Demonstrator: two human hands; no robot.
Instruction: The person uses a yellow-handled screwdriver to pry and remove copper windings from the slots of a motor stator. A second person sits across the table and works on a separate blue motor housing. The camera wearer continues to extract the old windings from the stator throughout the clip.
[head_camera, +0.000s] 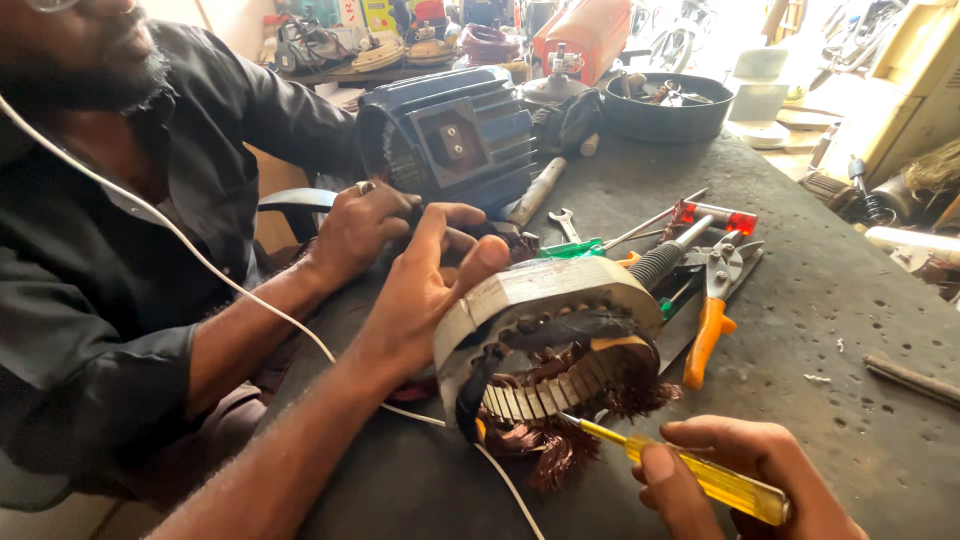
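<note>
In the head view, the stator (545, 335) stands tilted on the dark worktop (840, 310), its open bore facing toward the camera and a little to the right. The left hand (425, 290) lies against its left outer wall, thumb pressed on the upper rim, fingers spread, so it steadies the ring without closing around it. The right hand (745, 480) is clenched around the yellow screwdriver (690, 470). The long axis of the tool runs from lower right up to the left, and its tip meets the slots near the loose copper winding (550, 445). A co-worker's hand (360, 225) rests behind, near the blue motor housing (450, 135).
</note>
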